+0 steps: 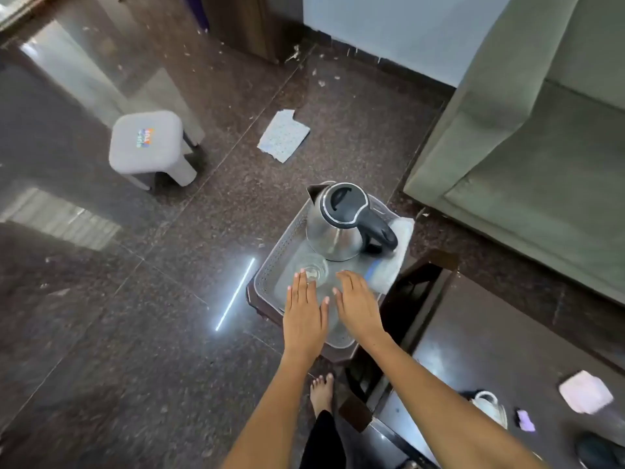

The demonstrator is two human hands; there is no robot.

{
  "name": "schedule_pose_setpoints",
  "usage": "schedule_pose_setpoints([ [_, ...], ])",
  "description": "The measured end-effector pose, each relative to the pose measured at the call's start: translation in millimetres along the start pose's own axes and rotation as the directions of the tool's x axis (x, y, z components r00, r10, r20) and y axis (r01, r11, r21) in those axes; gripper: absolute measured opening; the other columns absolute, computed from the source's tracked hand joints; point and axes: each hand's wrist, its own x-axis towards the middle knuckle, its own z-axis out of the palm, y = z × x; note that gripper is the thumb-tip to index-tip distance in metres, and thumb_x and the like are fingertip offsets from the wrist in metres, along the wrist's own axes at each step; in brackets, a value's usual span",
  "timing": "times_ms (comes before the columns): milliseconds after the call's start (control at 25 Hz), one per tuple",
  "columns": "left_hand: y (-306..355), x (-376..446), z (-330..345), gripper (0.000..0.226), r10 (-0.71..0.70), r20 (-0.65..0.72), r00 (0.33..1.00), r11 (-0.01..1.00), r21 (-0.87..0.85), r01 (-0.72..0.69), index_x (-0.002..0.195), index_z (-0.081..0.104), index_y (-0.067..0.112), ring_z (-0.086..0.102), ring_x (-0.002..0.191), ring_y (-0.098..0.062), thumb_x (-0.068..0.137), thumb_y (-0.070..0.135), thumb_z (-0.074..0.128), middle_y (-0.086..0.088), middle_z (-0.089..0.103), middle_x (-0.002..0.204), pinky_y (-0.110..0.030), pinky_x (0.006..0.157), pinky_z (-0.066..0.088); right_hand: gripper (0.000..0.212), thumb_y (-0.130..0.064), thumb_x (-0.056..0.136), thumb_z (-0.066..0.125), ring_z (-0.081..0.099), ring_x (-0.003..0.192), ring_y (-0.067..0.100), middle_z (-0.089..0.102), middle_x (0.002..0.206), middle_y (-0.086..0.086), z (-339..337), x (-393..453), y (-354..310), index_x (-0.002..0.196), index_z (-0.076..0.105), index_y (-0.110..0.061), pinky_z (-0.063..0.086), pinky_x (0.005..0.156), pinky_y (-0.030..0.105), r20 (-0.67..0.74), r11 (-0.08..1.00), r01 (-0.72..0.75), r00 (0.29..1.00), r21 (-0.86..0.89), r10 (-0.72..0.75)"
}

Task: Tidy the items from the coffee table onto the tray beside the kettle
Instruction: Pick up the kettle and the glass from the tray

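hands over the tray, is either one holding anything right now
Nothing is held. The left hand and right hand both hover flat with straight fingers above the tray, near the glass.

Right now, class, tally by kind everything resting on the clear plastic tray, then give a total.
Steel electric kettle with black handle: 1
Clear drinking glass: 1
Pale folded cloth: 1
Total on the clear plastic tray: 3
Both open hands hover above it, holding nothing.

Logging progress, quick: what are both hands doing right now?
Left hand: open, flat over the tray, holding nothing.
Right hand: open, holding nothing.
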Motion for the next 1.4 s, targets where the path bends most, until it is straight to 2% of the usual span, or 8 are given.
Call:
schedule_pose_setpoints([
  [240, -19.4, 9.9, -0.6, 0.074, -0.088, -0.035, 0.995, 0.996, -0.004, 0.088, 0.143, 0.032, 0.007, 0.015, 0.146, -0.02, 0.094, 0.052, 0.0, -0.01, 0.021, 0.157, -0.029, 0.119, -0.002, 0.047, -0.039, 0.097, 0.041, 0.062, 0.1, 0.038, 0.066, 0.108, 0.02, 8.3, 40.7, -23.6, 0.132, 0.037, -0.008, 0.048, 0.08, 0.041, 0.184, 0.931, -0.345, 0.929, 0.123, 0.32],
  [440, -33.5, 14.3, -5.4, 0.076, -0.11, 0.027, 0.994, 0.992, -0.064, 0.112, 0.146, 0.024, 0.006, 0.014, 0.147, -0.02, 0.093, 0.058, 0.01, -0.01, 0.02, 0.157, -0.028, 0.118, -0.002, 0.026, -0.008, 0.091, 0.042, 0.069, 0.065, 0.03, 0.068, 0.083, 0.019, 12.3, 67.9, -31.2, 0.111, 0.055, 0.002, 0.058, 0.057, 0.032, 0.367, 0.757, -0.536, 0.835, 0.374, 0.41],
  [640, -29.2, 14.4, -21.5, 0.107, -0.177, 0.129, 0.976, 0.866, -0.45, 0.216, 0.15, 0.011, 0.016, 0.023, 0.142, -0.011, 0.071, 0.053, 0.073, 0.003, 0.021, 0.157, -0.026, 0.112, 0.025, 0.015, -0.012, 0.089, 0.043, 0.067, 0.051, 0.016, 0.067, 0.059, 0.004, -20.2, 51.3, -21.9, 0.084, 0.056, -0.016, 0.057, 0.059, 0.03, 0.352, 0.856, -0.393, 0.896, 0.337, 0.272],
  [920, -11.7, 23.5, -51.6, 0.087, -0.107, 0.066, 0.992, 0.768, -0.628, 0.125, 0.122, 0.044, 0.026, 0.059, 0.097, 0.0, 0.049, 0.034, 0.091, 0.015, 0.063, 0.104, -0.016, 0.082, 0.047, 0.024, -0.035, 0.089, 0.041, 0.067, 0.067, 0.017, 0.07, 0.067, 0.003, -56.2, 24.0, -20.2, 0.08, 0.055, -0.018, 0.054, 0.071, 0.04, 0.35, 0.964, -0.107, 0.937, 0.242, 0.016],
  [1000, -11.5, 23.1, -57.5, 0.087, -0.138, 0.044, 0.989, 0.776, -0.616, 0.136, 0.12, 0.045, 0.025, 0.06, 0.095, -0.003, 0.047, 0.035, 0.091, 0.013, 0.063, 0.102, -0.016, 0.08, 0.047, 0.027, -0.042, 0.095, 0.04, 0.065, 0.071, 0.013, 0.07, 0.072, -0.002, -66.1, 16.0, -21.0, 0.086, 0.058, -0.024, 0.052, 0.07, 0.036, 0.29, 0.965, -0.06, 0.957, 0.254, -0.017],
  [1120, -15.3, 26.6, -60.0, 0.091, -0.155, 0.038, 0.987, 0.797, -0.586, 0.147, 0.124, 0.044, 0.026, 0.059, 0.102, -0.011, 0.046, 0.038, 0.09, 0.009, 0.062, 0.111, -0.023, 0.087, 0.047, 0.022, -0.036, 0.095, 0.048, 0.06, 0.077, 0.01, 0.064, 0.091, -0.005, -83.0, 10.7, -17.5, 0.096, 0.063, -0.021, 0.047, 0.064, 0.025, -0.073, 0.984, 0.039, 0.997, 0.172, -0.027],
  [1240, -16.4, 32.4, -63.0, 0.091, -0.185, 0.041, 0.982, 0.807, -0.564, 0.176, 0.123, 0.044, 0.028, 0.06, 0.101, -0.015, 0.045, 0.04, 0.089, 0.009, 0.063, 0.109, -0.029, 0.086, 0.049, 0.021, -0.032, 0.088, 0.061, 0.053, 0.094, 0.01, 0.056, 0.103, -0.002, -99.0, 23.8, -3.9, 0.102, 0.058, -0.017, 0.05, 0.067, 0.024, -0.385, 0.998, 0.046, 0.922, 0.04, -0.028],
  [1400, -15.4, 37.6, -63.6, 0.091, -0.188, 0.054, 0.981, 0.815, -0.548, 0.187, 0.122, 0.043, 0.03, 0.062, 0.098, -0.016, 0.044, 0.045, 0.088, 0.008, 0.064, 0.106, -0.033, 0.085, 0.052, 0.056, -0.032, 0.074, 0.075, 0.051, 0.108, 0.023, 0.054, 0.115, 0.006, -92.3, 55.0, 19.4, 0.119, 0.048, -0.011, 0.048, 0.081, 0.033, -0.251, 0.988, -0.093, 0.96, 0.124, 0.122],
])
